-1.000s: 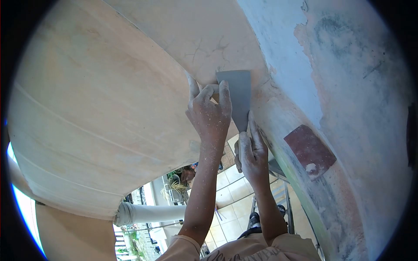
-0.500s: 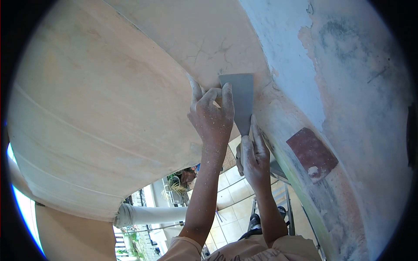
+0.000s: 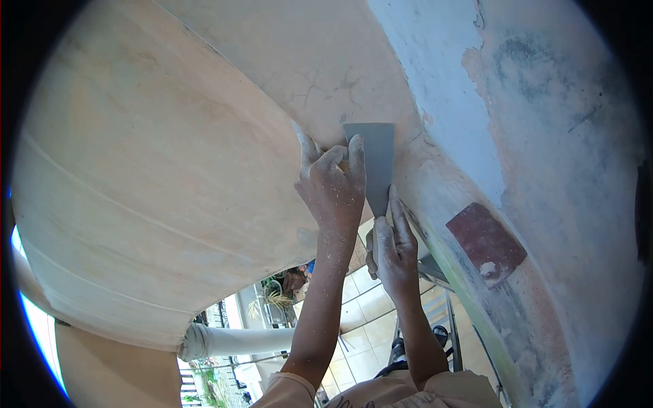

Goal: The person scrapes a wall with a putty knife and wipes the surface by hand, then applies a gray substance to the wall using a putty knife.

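My right hand point(image 3: 394, 262) grips a putty knife by its handle, which is mostly hidden in the fingers. The wide grey blade of the putty knife point(image 3: 377, 160) points up, close against the pinkish plastered surface point(image 3: 320, 61). My left hand point(image 3: 333, 183) is at the left side of the blade, thumb over its upper left edge and index finger bent in against it. Another left finger stretches up along the seam where the curved panel begins. Pale dust or plaster coats both hands.
A dark red sandpaper piece point(image 3: 486, 245) lies on the ledge at right, with a white lump on it. A large curved panel point(image 3: 170, 177) fills the left. Below are a ladder point(image 3: 442, 313), a tiled floor point(image 3: 367, 302), a white pipe point(image 3: 238, 340) and potted plants point(image 3: 275, 296).
The putty knife and my right hand have moved slightly down, and the blade stands a little straighter. My left hand has shifted down slightly with it, thumb still at the blade.
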Demonstrator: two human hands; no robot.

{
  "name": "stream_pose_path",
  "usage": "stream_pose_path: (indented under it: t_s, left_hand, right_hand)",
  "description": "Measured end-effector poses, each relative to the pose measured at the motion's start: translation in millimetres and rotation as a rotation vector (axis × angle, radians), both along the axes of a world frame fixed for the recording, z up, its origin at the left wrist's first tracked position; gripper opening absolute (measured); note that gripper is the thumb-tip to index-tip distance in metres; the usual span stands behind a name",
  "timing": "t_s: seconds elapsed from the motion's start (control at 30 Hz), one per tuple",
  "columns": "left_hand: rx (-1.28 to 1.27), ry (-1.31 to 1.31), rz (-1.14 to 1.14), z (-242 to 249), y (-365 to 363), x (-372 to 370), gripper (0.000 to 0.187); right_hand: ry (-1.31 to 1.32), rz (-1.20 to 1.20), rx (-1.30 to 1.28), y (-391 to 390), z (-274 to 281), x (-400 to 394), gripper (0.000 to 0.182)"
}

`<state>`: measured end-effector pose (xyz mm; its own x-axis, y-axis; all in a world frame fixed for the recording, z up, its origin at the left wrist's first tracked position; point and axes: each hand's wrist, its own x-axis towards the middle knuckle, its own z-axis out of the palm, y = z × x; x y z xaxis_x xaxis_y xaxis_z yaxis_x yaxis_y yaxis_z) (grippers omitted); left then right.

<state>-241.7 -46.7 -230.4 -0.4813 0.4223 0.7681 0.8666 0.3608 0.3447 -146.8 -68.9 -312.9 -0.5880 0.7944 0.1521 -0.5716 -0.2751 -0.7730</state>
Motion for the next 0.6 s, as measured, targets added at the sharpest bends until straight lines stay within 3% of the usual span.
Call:
stream_pose_path:
  t_s: [0.3,0.5,0.6]
  left_hand:
    - [0.02,-0.087,-0.115,4.1,-5.1,4.4,0.025]
    - [-0.072,0.079,-0.073,-0.6,-6.9,0.3,0.021]
    - [-0.084,0.02,-0.051,3.8,-3.7,5.5,0.021]
  right_hand:
    - [0.014,0.001,0.005,1.9,-2.1,-0.6,0.053]
    - [0.052,0.026,-0.067,-0.9,-1.2,-1.8,0.053]
    - [0.048,0.029,-0.076,1.1,-3.5,-2.8,0.053]
